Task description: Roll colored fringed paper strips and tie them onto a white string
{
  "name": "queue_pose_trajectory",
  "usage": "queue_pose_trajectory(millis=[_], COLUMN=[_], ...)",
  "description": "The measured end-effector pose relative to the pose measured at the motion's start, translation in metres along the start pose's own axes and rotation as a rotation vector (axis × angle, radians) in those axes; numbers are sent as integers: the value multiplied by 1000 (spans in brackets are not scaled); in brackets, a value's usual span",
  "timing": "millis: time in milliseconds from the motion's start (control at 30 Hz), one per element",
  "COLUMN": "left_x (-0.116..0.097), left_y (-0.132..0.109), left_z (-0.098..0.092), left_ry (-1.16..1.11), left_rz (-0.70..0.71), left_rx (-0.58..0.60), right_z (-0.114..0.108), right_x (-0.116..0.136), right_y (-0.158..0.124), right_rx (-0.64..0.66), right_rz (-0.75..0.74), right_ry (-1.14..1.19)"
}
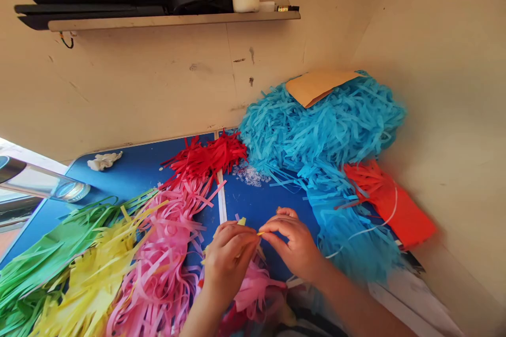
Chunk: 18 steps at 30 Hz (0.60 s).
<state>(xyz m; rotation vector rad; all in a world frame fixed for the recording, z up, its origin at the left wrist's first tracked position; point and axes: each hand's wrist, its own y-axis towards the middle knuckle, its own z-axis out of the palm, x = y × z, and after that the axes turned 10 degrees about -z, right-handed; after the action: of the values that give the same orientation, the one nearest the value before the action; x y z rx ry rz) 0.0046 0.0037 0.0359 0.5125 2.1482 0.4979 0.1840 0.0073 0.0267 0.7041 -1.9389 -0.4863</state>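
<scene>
Above the front of the blue table, my left hand [232,255] and my right hand [291,242] meet fingertip to fingertip. Both pinch a thin yellow paper strip [260,233], mostly hidden by the fingers. A pale yellow end [242,221] pokes up behind my left hand. Below and between the wrists lies pink fringed tissue paper [259,287], partly covered by my left arm. Left of my left hand spreads a long pile of pink tissue fringe [162,258]. Blue fringed tissue [351,237] lies to the right of my right hand.
Yellow fringe [90,279] and green fringe [51,253] cover the left side. Red fringe [209,155], small clear pieces [251,174] and a big blue tissue heap [324,121] lie at the back. A glass bottle [51,181] lies left; a shelf [174,21] hangs above.
</scene>
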Motion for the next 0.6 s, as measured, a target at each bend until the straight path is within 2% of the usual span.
queue_pose_trajectory(millis=[167, 433, 600], left_x=[3, -4, 1], left_y=[-1, 1, 2], left_z=[4, 6, 18], left_ry=[37, 116, 174], left_rz=[30, 12, 61], left_rx=[-9, 33, -30], right_z=[2, -4, 2], right_x=[2, 1, 12], right_y=[-4, -3, -5], right_rx=[-50, -51, -41], right_rz=[-47, -47, -38], right_ry=[-79, -124, -217])
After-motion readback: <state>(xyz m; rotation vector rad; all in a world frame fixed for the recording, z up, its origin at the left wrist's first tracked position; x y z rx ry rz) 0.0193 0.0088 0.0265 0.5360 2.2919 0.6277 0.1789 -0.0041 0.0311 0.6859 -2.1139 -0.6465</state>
